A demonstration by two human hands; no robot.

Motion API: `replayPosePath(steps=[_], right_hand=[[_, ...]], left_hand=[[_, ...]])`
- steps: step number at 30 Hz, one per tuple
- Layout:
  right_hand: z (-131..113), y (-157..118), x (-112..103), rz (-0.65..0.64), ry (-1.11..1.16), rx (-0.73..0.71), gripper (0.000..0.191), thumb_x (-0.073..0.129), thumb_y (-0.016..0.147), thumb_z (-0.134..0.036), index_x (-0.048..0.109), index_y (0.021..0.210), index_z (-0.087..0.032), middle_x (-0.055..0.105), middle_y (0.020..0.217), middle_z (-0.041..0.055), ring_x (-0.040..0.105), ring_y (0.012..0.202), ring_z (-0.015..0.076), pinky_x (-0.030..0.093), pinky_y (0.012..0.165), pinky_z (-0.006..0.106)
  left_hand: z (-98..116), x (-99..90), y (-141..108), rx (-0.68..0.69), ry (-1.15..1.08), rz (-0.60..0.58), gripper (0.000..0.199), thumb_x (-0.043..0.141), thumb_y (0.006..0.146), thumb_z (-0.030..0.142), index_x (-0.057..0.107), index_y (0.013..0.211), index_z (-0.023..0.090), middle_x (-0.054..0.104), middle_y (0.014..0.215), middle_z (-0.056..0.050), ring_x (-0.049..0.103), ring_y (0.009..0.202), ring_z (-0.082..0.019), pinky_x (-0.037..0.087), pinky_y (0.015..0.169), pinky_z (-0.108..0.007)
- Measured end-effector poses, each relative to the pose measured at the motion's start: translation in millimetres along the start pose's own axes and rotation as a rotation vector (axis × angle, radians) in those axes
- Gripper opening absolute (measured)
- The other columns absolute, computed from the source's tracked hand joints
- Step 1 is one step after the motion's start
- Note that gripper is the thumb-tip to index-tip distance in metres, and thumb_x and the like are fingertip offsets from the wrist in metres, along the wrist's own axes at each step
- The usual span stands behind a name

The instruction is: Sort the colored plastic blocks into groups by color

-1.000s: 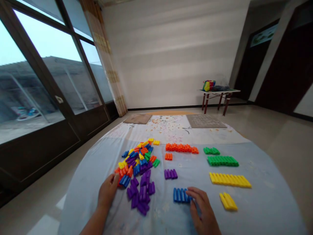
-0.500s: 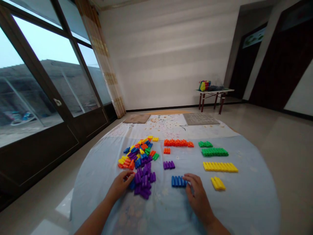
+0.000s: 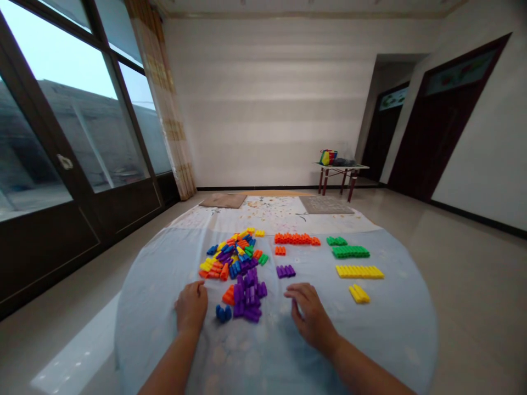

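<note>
My left hand (image 3: 192, 306) rests on the cloth left of the pile, its fingers curled in; anything inside them is hidden. Between it and a heap of purple plastic pieces (image 3: 249, 296) lie a few blue pieces (image 3: 223, 313) and some orange pieces (image 3: 228, 295). Behind these is a mixed-colour pile (image 3: 234, 255). My right hand (image 3: 309, 318) is over the cloth to the right, fingers stretched and thumb apart. No piece shows in it, though the area under its palm is hidden. Just beyond its fingertips is a short purple row (image 3: 285, 271).
Joined rows stand on the round cloth-covered table (image 3: 395, 329): orange (image 3: 294, 238), green (image 3: 351, 251), yellow (image 3: 359, 272) and a shorter yellow group (image 3: 359, 294). Two mats (image 3: 223, 201) lie at the far edge. A small table (image 3: 343, 167) stands by the wall.
My left hand has drawn left, off the purple heap, exposing blue and orange pieces. The blue row by my right hand is out of sight. The view has turned right and up.
</note>
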State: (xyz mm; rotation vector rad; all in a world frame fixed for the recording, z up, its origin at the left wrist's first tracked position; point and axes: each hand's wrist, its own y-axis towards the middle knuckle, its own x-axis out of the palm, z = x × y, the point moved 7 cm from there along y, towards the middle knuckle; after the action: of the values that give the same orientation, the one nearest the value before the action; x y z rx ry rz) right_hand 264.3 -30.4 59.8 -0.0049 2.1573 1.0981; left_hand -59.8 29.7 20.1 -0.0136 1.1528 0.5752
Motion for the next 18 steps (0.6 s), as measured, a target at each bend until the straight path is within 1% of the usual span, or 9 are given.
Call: replayPosePath(steps=[2, 5, 7, 8, 10, 11, 13, 16, 18], right_hand=[[-33, 19, 29, -0.121, 0.056, -0.045, 0.037, 0.044, 0.078, -0.003, 0.056, 0.107, -0.022, 0.059, 0.1, 0.0066, 0.052, 0.096, 0.0196, 0.044, 0.088, 0.039], [-73, 43, 80, -0.238, 0.089, -0.074, 0.039, 0.057, 0.075, -0.013, 0.053, 0.114, -0.018, 0.058, 0.106, 0.0093, 0.05, 0.101, 0.0218, 0.042, 0.092, 0.038], [-86, 52, 113, -0.321, 0.044, -0.063, 0.042, 0.064, 0.073, -0.022, 0.054, 0.114, -0.016, 0.059, 0.107, 0.0114, 0.051, 0.1, 0.0245, 0.043, 0.089, 0.04], [-88, 54, 126, -0.364, 0.019, -0.066, 0.04, 0.064, 0.073, -0.022, 0.055, 0.112, -0.017, 0.06, 0.104, 0.0113, 0.053, 0.097, 0.0248, 0.044, 0.087, 0.041], [-85, 54, 138, -0.407, 0.006, -0.058, 0.033, 0.062, 0.075, -0.02, 0.058, 0.107, -0.018, 0.063, 0.098, 0.0096, 0.056, 0.092, 0.0236, 0.045, 0.083, 0.039], [-81, 53, 136, -0.405, 0.026, -0.046, 0.029, 0.061, 0.076, -0.018, 0.06, 0.105, -0.019, 0.064, 0.096, 0.0083, 0.057, 0.09, 0.0224, 0.045, 0.083, 0.038], [-65, 50, 119, -0.359, 0.106, 0.021, 0.027, 0.058, 0.076, -0.015, 0.061, 0.103, -0.02, 0.065, 0.095, 0.0062, 0.058, 0.09, 0.0202, 0.045, 0.083, 0.034], [-27, 44, 78, -0.272, 0.197, 0.199, 0.026, 0.055, 0.078, -0.016, 0.062, 0.103, -0.02, 0.066, 0.094, 0.0049, 0.059, 0.088, 0.018, 0.046, 0.081, 0.03], [1, 37, 53, -0.242, 0.177, 0.345, 0.027, 0.051, 0.08, -0.018, 0.062, 0.104, -0.019, 0.065, 0.095, 0.0057, 0.06, 0.086, 0.0174, 0.046, 0.081, 0.03]], left_hand=[[-1, 1.4, -1, 0.0, 0.036, 0.014, 0.04, 0.026, 0.083, 0.025, 0.06, 0.103, 0.015, 0.06, 0.109, -0.014, 0.054, 0.1, -0.026, 0.04, 0.083, -0.041], [0, 1.8, -4, 0.017, 0.087, 0.026, 0.039, 0.027, 0.083, 0.025, 0.059, 0.104, 0.015, 0.059, 0.111, -0.014, 0.053, 0.102, -0.027, 0.038, 0.084, -0.041], [0, 1.3, -6, 0.026, 0.115, 0.033, 0.038, 0.028, 0.083, 0.026, 0.057, 0.105, 0.015, 0.058, 0.113, -0.014, 0.051, 0.105, -0.027, 0.037, 0.086, -0.042], [0, 1.1, -7, 0.03, 0.128, 0.035, 0.038, 0.029, 0.083, 0.026, 0.057, 0.106, 0.014, 0.058, 0.113, -0.014, 0.05, 0.106, -0.027, 0.036, 0.087, -0.042], [1, 1.7, -9, 0.042, 0.15, 0.033, 0.038, 0.029, 0.083, 0.027, 0.056, 0.107, 0.014, 0.057, 0.115, -0.014, 0.049, 0.108, -0.027, 0.035, 0.088, -0.042], [1, 2.4, -9, 0.048, 0.16, 0.03, 0.039, 0.029, 0.083, 0.028, 0.056, 0.108, 0.014, 0.057, 0.115, -0.014, 0.049, 0.108, -0.027, 0.035, 0.089, -0.042], [2, 4.5, -9, 0.056, 0.18, 0.02, 0.041, 0.029, 0.083, 0.03, 0.055, 0.111, 0.014, 0.056, 0.117, -0.013, 0.048, 0.109, -0.027, 0.034, 0.091, -0.042], [2, 9.0, -7, 0.051, 0.209, -0.003, 0.045, 0.03, 0.083, 0.034, 0.053, 0.116, 0.013, 0.054, 0.123, -0.013, 0.045, 0.113, -0.028, 0.031, 0.095, -0.043], [3, 11.6, -7, 0.04, 0.23, -0.018, 0.049, 0.03, 0.083, 0.035, 0.051, 0.12, 0.011, 0.051, 0.127, -0.013, 0.042, 0.117, -0.029, 0.028, 0.098, -0.043]])
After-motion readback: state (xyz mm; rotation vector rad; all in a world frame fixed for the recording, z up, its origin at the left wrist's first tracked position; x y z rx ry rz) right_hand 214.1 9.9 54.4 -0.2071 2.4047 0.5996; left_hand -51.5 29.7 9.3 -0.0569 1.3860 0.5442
